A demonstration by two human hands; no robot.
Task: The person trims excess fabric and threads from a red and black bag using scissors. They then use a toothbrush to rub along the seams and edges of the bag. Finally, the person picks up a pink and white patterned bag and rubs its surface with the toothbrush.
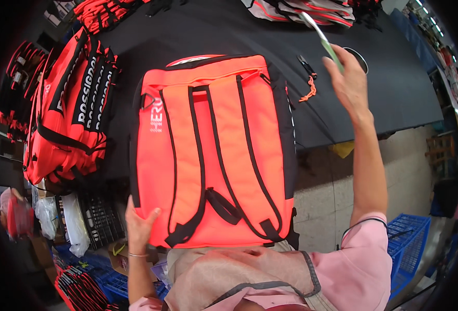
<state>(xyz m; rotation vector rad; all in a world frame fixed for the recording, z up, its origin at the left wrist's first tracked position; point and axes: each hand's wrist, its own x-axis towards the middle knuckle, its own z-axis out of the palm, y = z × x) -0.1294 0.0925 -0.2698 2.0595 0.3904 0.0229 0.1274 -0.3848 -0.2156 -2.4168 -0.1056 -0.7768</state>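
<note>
Black cloth covers the worktable [198, 31], with a stack of red-and-black backpacks [71, 109] at its left side and more red and grey bags [301, 9] at its far edge. On it, strap side up, lies an orange backpack [213, 150] whose lower end reaches the person's lap, and the left hand [141, 225] grips its lower left corner, thumb on top of the fabric. Raised over the table's right part, the right hand [349, 78] pinches a thin pale flat strip [319, 33], above black scissors [306, 66] and an orange cord [309, 90]; blue crates [407, 236] stand on the floor.
</note>
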